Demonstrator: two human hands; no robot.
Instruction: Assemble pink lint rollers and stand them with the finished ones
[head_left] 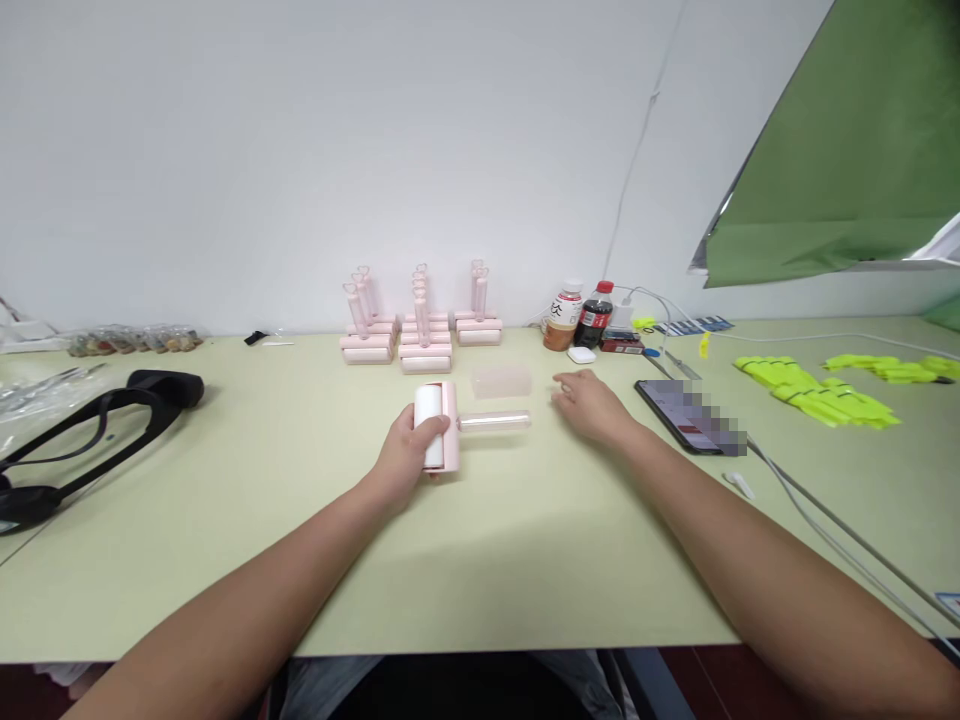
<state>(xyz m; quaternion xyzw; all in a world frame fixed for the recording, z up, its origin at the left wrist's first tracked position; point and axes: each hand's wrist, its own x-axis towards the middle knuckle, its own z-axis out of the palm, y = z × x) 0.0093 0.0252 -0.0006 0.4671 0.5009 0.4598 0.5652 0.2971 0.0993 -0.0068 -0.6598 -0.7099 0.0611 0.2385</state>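
Observation:
My left hand [405, 450] is closed around the head of a lint roller [450, 455], thumb across its pink frame. The white paper roll is exposed, and the clear pink handle points right. Just beyond that handle lies a translucent pink cover [501, 382] on the table. My right hand [591, 405] hovers low over the table or rests on it, right of the cover and apart from it. Its fingers are loosely bent and apart, with nothing seen in them. Against the wall, several more pink lint rollers [426, 352] stand in rows with handles upright.
A drink bottle [562, 315], a cola bottle [595, 315] and a white case [581, 355] stand behind my right hand. To the right lie a phone [686, 418], a white earbud [740, 486], cables and neon-yellow strips [817, 390]. A black headset strap [142, 435] lies left.

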